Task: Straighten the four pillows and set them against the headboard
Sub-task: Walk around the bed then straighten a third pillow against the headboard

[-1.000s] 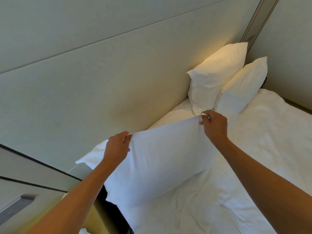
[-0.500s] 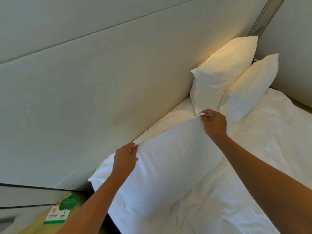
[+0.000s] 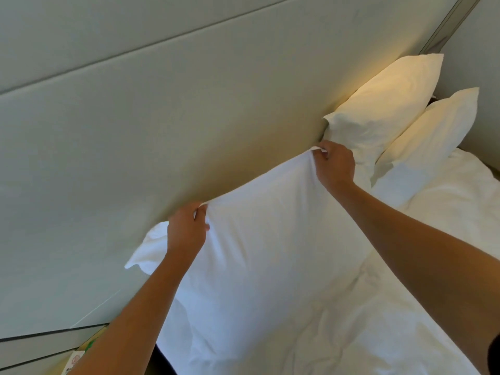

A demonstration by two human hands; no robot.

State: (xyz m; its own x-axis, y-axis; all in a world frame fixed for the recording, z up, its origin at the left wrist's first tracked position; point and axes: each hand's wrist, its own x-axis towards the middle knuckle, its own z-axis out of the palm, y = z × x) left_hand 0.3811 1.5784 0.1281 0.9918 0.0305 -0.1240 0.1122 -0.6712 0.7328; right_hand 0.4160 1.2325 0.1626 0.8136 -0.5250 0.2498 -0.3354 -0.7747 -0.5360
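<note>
Three white pillows are plainly in view, a possible fourth lying partly hidden behind the near pillow (image 3: 259,253): two stand propped against the headboard (image 3: 189,117) toward the far corner of the bed (image 3: 446,212), the rear pillow (image 3: 384,104) and the front pillow (image 3: 427,136). The left hand (image 3: 186,231) and right hand (image 3: 335,166), well apart, each pinch the near pillow's top edge. Since half a second ago it has been raised and its top edge drawn nearly against the headboard.

Pillows (image 3: 384,109) on rumpled white bed (image 3: 405,307)
</note>
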